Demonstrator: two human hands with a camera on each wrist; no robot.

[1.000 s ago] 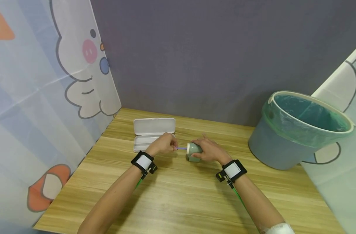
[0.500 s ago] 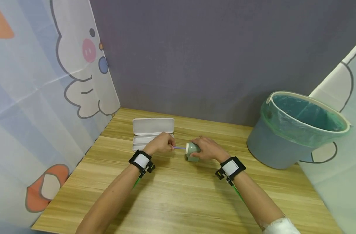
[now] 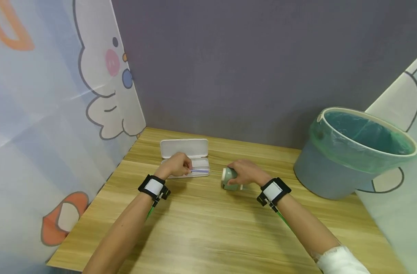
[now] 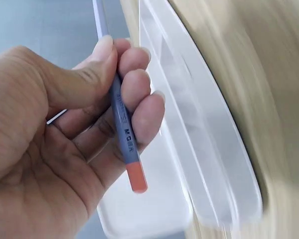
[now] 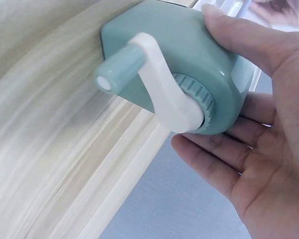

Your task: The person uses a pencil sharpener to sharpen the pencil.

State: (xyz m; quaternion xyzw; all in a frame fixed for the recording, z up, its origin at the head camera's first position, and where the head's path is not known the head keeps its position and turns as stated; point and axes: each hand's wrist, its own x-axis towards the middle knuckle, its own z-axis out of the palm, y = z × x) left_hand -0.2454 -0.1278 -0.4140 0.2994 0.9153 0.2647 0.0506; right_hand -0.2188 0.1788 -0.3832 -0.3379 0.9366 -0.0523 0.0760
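Observation:
My left hand (image 3: 175, 166) pinches a purple-blue pencil (image 4: 123, 127) with an orange end, thumb on one side and fingertips on the other. In the head view the pencil's free length points right and overlaps the front of a white pencil case (image 3: 184, 146), which lies with its lid up. To the right, my right hand (image 3: 247, 172) grips a green crank pencil sharpener (image 5: 189, 47) on the table, thumb over its top and fingers along its side. The sharpener's white crank arm (image 5: 162, 92) with a green knob faces the right wrist camera. A gap separates pencil and sharpener.
A grey bin (image 3: 326, 171) with a green plastic liner stands at the right back of the wooden table (image 3: 208, 232). A dark grey wall (image 3: 222, 68) rises behind, and a cartoon-printed curtain (image 3: 58, 125) hangs along the left edge.
My left hand has moved left, drawing the pencil out of the sharpener's opening and over the pencil case. The right hand stays on the sharpener, and its crank knob now shows beside the hand.

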